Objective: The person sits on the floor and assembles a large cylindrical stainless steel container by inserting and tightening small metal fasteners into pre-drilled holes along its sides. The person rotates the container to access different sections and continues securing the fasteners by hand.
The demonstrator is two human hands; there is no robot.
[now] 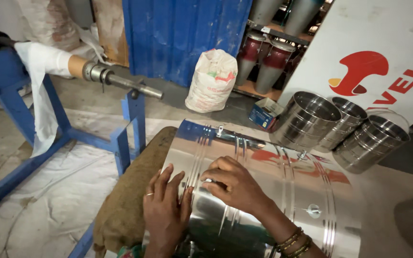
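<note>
On the burlap-covered stand at the lower middle of the view, lying on its side: a large shiny steel drum with ribbed bands. Resting flat on the drum's curved wall, fingers spread and holding nothing: the left hand. Just beside it, touching the same wall, curling its fingers around something small, possibly a fitting, too hidden to tell: the right hand. Lying well behind the drum on the floor, three smaller steel drums, open mouths facing up-left. Standing farther back, a white sack; at the left, a blue frame carrying a roll of white sheet.
</note>
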